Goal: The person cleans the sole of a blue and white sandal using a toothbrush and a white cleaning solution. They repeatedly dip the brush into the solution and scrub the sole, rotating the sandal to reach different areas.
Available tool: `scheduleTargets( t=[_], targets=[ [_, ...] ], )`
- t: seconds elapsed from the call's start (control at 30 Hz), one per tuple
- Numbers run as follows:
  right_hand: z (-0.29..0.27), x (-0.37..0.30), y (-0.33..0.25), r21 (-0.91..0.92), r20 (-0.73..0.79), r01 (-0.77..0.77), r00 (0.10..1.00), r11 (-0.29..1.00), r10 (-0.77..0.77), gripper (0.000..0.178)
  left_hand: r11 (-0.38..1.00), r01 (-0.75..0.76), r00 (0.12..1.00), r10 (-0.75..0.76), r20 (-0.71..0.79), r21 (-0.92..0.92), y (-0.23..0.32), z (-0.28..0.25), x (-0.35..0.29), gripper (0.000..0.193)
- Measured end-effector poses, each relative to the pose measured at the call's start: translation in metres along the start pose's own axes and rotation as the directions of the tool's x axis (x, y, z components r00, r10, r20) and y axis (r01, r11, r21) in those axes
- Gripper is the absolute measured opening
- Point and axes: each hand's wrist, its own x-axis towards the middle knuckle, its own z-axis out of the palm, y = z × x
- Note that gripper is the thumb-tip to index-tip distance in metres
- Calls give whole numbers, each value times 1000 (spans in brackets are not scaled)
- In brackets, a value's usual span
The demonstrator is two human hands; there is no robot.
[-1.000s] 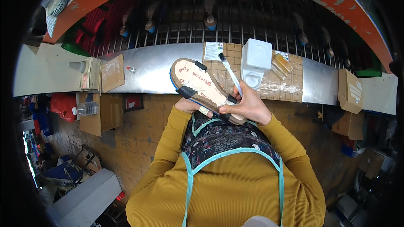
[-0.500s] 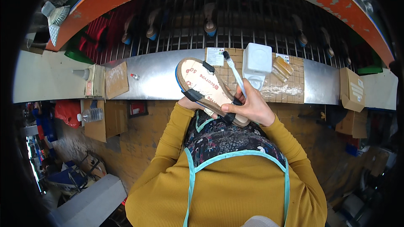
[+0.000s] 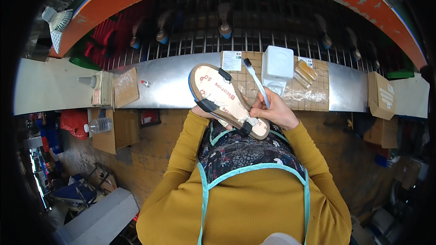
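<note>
My left hand [image 3: 203, 111] is wrapped round the underside of a lasted sandal [image 3: 217, 87], with most of its fingers hidden. The sandal lies bottom up, showing a pale insole board with red print, a cork-brown rim, a blue edge and black strap ends folded over. In my right hand [image 3: 278, 111] is a toothbrush-like brush [image 3: 258, 80] with a white handle, its black bristles pointing up and away. That hand's fingers are at the sandal's narrower end, by a strap. Just beyond stands a white plastic container [image 3: 278, 62].
A cardboard mat [image 3: 309, 100] carries the container and a translucent yellowish block [image 3: 305, 74]. Behind the metal bench [image 3: 170, 84], several shoes hang along a barred rack [image 3: 254, 41]. A small carton [image 3: 380, 96] sits at right; a tan block [image 3: 126, 87] at left.
My right hand has shifted slightly right and its thumb has drawn back from the sandal's strap, uncovering more of the narrow end. The brush has moved a little with it.
</note>
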Motion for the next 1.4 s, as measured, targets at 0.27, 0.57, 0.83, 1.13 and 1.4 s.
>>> scheduleTargets(
  t=[0.27, 0.57, 0.83, 1.13, 1.4],
  targets=[
    [12, -11, 4, -346, -221, 116, 954, 931, -201, 39, 995, 13, 1000, -11, 23, -102, -14, 7, -13, 86],
    [12, 31, -50, 115, 20, 214, 976, 970, -218, 37, 847, 41, 996, 7, 89, -530, 2, 19, 23, 63],
    [19, 40, -44, 50, 5, 286, 958, 957, -287, 37, 784, 315, 943, -324, 80, -534, 58, 32, 35, 74],
    [25, 28, -59, -447, -31, 306, 934, 841, -356, 55, 881, 223, 975, -203, 94, -417, 62, 34, 42, 86],
    [37, 13, -57, -596, 12, 279, 941, 753, -339, 79, 903, 177, 984, -154, 92, -391, 64, 37, 44, 97]
  ],
)
